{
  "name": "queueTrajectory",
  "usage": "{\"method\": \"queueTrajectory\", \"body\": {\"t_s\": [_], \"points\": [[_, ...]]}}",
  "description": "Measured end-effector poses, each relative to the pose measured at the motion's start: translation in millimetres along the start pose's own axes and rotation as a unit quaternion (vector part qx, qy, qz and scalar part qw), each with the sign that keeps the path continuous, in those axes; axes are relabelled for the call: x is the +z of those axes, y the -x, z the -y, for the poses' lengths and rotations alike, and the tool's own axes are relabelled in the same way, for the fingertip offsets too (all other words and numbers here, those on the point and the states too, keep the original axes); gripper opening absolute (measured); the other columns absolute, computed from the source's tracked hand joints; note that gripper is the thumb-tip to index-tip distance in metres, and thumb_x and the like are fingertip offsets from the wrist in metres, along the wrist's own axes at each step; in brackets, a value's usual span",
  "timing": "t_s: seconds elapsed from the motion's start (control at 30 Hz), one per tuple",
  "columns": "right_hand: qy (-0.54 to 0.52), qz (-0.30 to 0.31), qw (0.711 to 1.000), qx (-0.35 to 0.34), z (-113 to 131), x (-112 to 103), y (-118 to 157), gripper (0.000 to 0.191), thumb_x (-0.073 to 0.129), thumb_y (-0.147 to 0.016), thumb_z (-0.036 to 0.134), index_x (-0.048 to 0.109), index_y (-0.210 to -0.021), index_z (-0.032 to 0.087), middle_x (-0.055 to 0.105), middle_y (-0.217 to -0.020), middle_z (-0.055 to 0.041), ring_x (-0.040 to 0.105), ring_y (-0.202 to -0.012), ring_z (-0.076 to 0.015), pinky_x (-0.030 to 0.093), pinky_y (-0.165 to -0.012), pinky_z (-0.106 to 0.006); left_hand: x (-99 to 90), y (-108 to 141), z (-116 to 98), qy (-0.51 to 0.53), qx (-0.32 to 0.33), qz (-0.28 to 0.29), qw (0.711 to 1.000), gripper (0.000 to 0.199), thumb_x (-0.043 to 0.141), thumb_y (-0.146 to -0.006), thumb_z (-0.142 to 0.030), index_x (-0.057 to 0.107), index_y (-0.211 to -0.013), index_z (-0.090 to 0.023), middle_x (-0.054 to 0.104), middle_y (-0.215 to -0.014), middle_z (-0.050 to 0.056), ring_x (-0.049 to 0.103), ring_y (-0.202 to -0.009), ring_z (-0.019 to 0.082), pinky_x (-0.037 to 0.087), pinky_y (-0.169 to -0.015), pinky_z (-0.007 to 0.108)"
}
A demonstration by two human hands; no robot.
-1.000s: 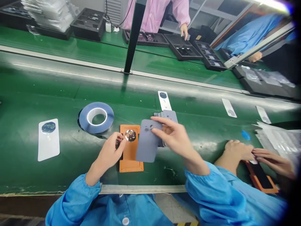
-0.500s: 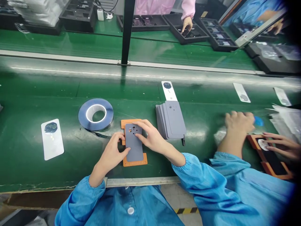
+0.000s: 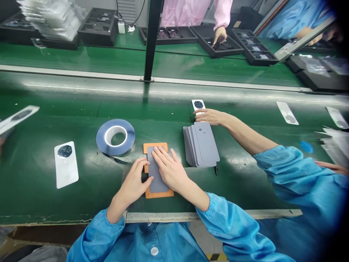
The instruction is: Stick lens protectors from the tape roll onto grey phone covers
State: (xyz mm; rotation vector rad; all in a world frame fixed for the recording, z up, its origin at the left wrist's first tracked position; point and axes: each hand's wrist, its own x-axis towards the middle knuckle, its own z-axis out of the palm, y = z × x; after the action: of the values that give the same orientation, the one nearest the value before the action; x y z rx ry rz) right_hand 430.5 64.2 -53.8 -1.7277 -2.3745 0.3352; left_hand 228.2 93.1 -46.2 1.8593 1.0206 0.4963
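Note:
A grey phone back panel (image 3: 157, 182) lies in an orange jig (image 3: 160, 195) on the green bench in front of me. My right hand (image 3: 172, 174) is spread flat over the panel, hiding its upper right part and most of its holes. With curved fingers, my left hand (image 3: 135, 180) grips the jig's left edge, its thumb tip touching the panel's edge. To the right stands a leaning stack of grey panels (image 3: 206, 145). A roll of blue film tape (image 3: 128, 140) lies behind my left hand, and a white phone back cover (image 3: 67, 171) with a dark camera area lies farther left.
From the right, a co-worker's hand (image 3: 209, 115) reaches over another white cover (image 3: 197, 104) behind the stack. A second white piece (image 3: 17, 118) is held up at the left edge. Across the rail and its dark post (image 3: 151, 47), someone in pink touches a black tray (image 3: 227, 49).
My right hand has flattened from a fingertip hold onto the panel. The co-worker's hand has reached across to the white cover behind the stack. A white piece has appeared at the left edge.

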Motion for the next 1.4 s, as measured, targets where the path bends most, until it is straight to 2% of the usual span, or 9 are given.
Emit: {"method": "queueTrajectory", "body": {"t_s": [0.13, 0.33, 0.6, 0.77, 0.97, 1.13, 1.23, 1.33, 1.4], "points": [[-0.049, -0.028, 0.998, 0.006, -2, -2, 6, 0.06, 0.032, -0.098, 0.009, 0.038, -0.157, 0.02, 0.037, -0.162, -0.0117, 0.034, -0.151, -0.0291, 0.025, -0.121, -0.065, 0.0, 0, -2, 0.006, 0.0, -0.01, 1.0, 0.041, 0.064, -0.086, -0.016, 0.05, -0.123, -0.026, 0.05, -0.139, 0.009, 0.049, -0.133, 0.026, 0.044, -0.112, 0.047], [-0.097, -0.169, 0.97, 0.142, 12, 10, 35, 0.052, 0.046, -0.1, 0.028, 0.044, -0.151, 0.021, 0.05, -0.154, -0.0166, 0.043, -0.146, -0.0332, 0.035, -0.118, -0.062, 3.2, 2, -7, -0.002, -0.011, -0.021, 1.0, 0.042, 0.063, -0.087, -0.018, 0.054, -0.127, -0.027, 0.052, -0.141, 0.008, 0.051, -0.134, 0.026, 0.043, -0.114, 0.046], [-0.203, -0.166, 0.941, 0.214, 30, 2, 39, 0.042, 0.051, -0.098, 0.034, 0.055, -0.138, 0.023, 0.059, -0.145, -0.0135, 0.055, -0.135, -0.0328, 0.04, -0.114, -0.063, 13.1, 5, -13, 0.004, -0.005, -0.091, 0.996, 0.026, 0.059, -0.094, -0.028, 0.061, -0.119, -0.023, 0.06, -0.132, 0.01, 0.058, -0.127, 0.025, 0.046, -0.11, 0.044], [-0.248, -0.176, 0.923, 0.237, 40, -15, 40, 0.039, 0.056, -0.094, 0.035, 0.059, -0.132, 0.028, 0.064, -0.139, -0.0101, 0.058, -0.131, -0.0343, 0.028, -0.118, -0.071, 9.9, 7, -19, 0.046, -0.015, -0.11, 0.993, 0.028, 0.058, -0.095, -0.035, 0.062, -0.12, -0.022, 0.064, -0.129, 0.011, 0.06, -0.124, 0.026, 0.047, -0.108, 0.044], [-0.398, -0.128, 0.896, 0.15, 53, -44, 40, 0.038, 0.051, -0.1, 0.034, 0.057, -0.137, 0.031, 0.064, -0.139, -0.0073, 0.059, -0.13, -0.0279, 0.049, -0.11, -0.05, 2.5, 5, -16, 0.214, -0.063, -0.138, 0.965, 0.043, 0.048, -0.1, -0.044, 0.053, -0.136, -0.021, 0.065, -0.135, 0.013, 0.062, -0.125, 0.026, 0.048, -0.107, 0.044], [-0.381, -0.069, 0.901, 0.195, 47, -36, 30, 0.044, 0.06, -0.094, 0.034, 0.057, -0.137, 0.026, 0.071, -0.121, -0.0097, 0.07, -0.102, -0.0266, 0.058, -0.092, -0.049, -1.4, -4, -11, 0.33, -0.133, -0.169, 0.919, 0.065, 0.062, -0.091, -0.039, 0.039, -0.148, -0.017, 0.071, -0.125, 0.015, 0.071, -0.109, 0.028, 0.057, -0.091, 0.041], [-0.463, -0.019, 0.868, 0.179, 42, -28, 21, 0.051, 0.063, -0.091, 0.029, 0.052, -0.141, 0.025, 0.075, -0.102, -0.0059, 0.071, -0.083, -0.0207, 0.061, -0.076, -0.039, -2.7, -9, -12, 0.374, -0.122, -0.17, 0.903, 0.068, 0.063, -0.089, -0.039, 0.037, -0.148, -0.016, 0.072, -0.123, 0.017, 0.072, -0.107, 0.029, 0.06, -0.086, 0.041], [-0.513, -0.046, 0.84, 0.17, 25, -29, 1, 0.047, 0.065, -0.087, 0.024, 0.058, -0.133, 0.019, 0.074, -0.089, -0.0038, 0.071, -0.077, -0.0186, 0.06, -0.07, -0.034, -4.4, -9, -15, 0.35, -0.085, -0.184, 0.914, 0.067, 0.062, -0.091, -0.038, 0.035, -0.15, -0.018, 0.067, -0.133, 0.018, 0.068, -0.119, 0.029, 0.059, -0.093, 0.042], [-0.497, -0.069, 0.847, 0.176, 1, -38, -25, 0.044, 0.065, -0.086, 0.023, 0.06, -0.129, 0.016, 0.075, -0.09, -0.0052, 0.072, -0.081, -0.0195, 0.061, -0.073, -0.034, -7.2, -4, -17, 0.287, -0.055, -0.214, 0.932, 0.065, 0.059, -0.094, -0.035, 0.033, -0.152, -0.022, 0.058, -0.145, 0.017, 0.06, -0.131, 0.028, 0.056, -0.101, 0.044]]}}
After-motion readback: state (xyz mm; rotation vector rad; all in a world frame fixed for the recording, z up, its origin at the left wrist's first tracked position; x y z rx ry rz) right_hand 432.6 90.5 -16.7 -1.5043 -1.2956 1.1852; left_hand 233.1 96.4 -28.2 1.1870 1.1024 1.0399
